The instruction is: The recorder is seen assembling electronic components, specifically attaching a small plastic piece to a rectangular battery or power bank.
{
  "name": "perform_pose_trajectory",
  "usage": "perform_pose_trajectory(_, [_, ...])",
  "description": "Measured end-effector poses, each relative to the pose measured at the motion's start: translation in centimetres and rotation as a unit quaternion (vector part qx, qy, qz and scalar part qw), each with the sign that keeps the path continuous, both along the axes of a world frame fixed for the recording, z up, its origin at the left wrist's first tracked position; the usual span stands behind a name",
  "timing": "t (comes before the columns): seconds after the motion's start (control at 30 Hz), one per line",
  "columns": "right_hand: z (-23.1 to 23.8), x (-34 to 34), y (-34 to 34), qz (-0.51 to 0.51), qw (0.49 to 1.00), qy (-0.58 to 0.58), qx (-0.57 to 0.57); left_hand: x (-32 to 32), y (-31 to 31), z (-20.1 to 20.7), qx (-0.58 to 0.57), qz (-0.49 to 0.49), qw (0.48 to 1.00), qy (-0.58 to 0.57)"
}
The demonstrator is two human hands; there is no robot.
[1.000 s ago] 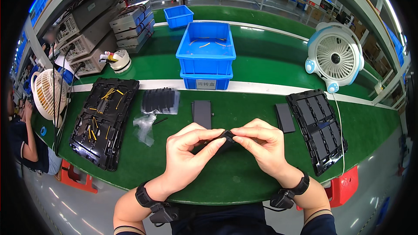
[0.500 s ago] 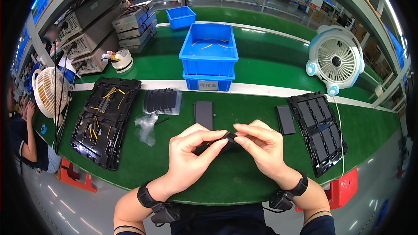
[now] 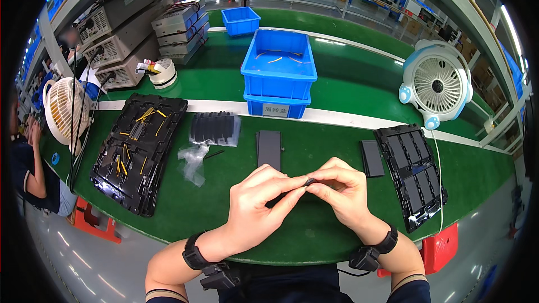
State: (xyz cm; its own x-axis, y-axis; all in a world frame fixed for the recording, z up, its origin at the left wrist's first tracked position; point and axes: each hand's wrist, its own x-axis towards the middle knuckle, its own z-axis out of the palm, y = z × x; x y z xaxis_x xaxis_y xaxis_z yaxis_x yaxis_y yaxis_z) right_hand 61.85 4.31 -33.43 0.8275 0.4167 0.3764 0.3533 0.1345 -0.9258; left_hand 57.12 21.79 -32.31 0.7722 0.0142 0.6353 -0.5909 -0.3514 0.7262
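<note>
My left hand (image 3: 261,205) and my right hand (image 3: 339,188) meet fingertip to fingertip over the near part of the green table. Both pinch a small black piece (image 3: 309,182); only a bit of it shows between the fingers, so its kind is hidden. Just beyond my left hand lies a flat dark grey rectangular block (image 3: 269,148). Left of that are a stack of black strips on clear film (image 3: 214,128), a crumpled clear plastic bag (image 3: 193,163) and a thin black strip (image 3: 214,154).
A black tray (image 3: 115,160) with yellow strips lies left; another black tray (image 3: 412,177) holds grey blocks at right, beside more grey blocks (image 3: 372,158). Stacked blue bins (image 3: 279,87) stand ahead. Fans (image 3: 437,85) stand at both sides. A person (image 3: 36,174) sits far left.
The view has shifted slightly. My hands have drawn closer together, and my fingers now cover more of the small black piece.
</note>
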Motion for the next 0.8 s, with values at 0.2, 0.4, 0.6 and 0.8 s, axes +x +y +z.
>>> perform_pose_trajectory(0.2, [0.0,0.4,-0.3,-0.034,0.996,0.049,0.069,-0.1,-0.6,1.0,-0.090,-0.023,0.986,0.137])
perform_pose_trajectory(0.4, [1.4,1.3,-1.1,0.015,0.977,0.206,0.045,1.0,0.8,-0.6,-0.197,-0.145,0.910,0.334])
perform_pose_trajectory(0.6, [1.4,1.7,-1.8,0.055,0.953,0.279,0.102,1.2,0.8,-0.4,-0.254,-0.170,0.884,0.353])
perform_pose_trajectory(0.8, [1.3,1.5,-1.5,0.011,0.978,0.206,0.006,1.2,0.7,-0.7,-0.240,-0.161,0.887,0.360])
